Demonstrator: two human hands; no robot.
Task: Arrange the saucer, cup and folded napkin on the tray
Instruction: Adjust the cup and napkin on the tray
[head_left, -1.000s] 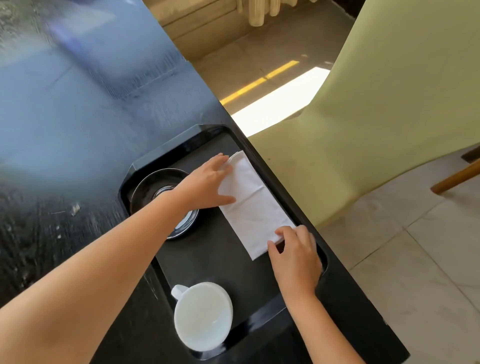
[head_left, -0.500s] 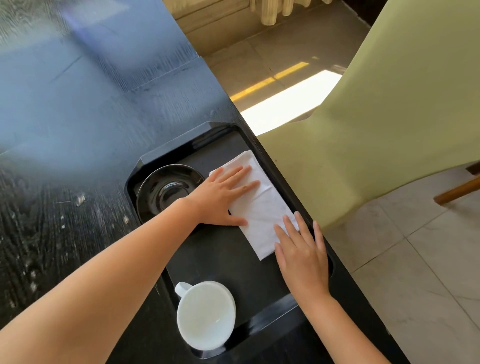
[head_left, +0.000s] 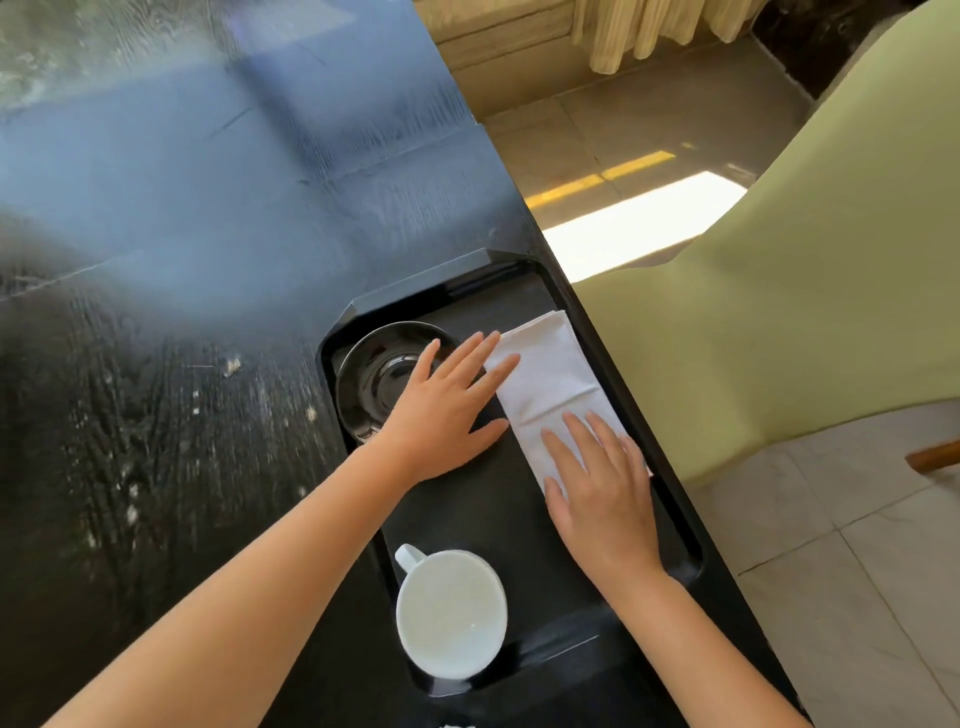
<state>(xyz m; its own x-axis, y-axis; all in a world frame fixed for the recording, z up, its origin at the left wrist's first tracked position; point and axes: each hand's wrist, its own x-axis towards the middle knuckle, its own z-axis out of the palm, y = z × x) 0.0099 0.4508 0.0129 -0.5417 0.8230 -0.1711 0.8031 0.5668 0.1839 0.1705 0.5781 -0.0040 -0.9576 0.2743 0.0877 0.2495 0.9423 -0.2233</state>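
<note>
Since a second ago, both hands flattened: left hand (head_left: 447, 410) now open, palm down, fingertips on folded white cloth napkin (head_left: 550, 384); right hand (head_left: 597, 488) spread flat over its near end, gripping nothing. Napkin shifted snug along right rim of black rectangular plastic tray (head_left: 441, 283). Glossy black round saucer (head_left: 374, 379) far left, white ceramic cup (head_left: 451, 613) near end, unmoved. Likely finished placing napkin; cup not yet on saucer.

My left hand (head_left: 447, 410) hides the near-right part of the saucer (head_left: 382, 374). My right hand (head_left: 597, 488) covers the near end of the napkin (head_left: 550, 374) beside the saucer. The frame's bottom edge cuts off both forearms.
</note>
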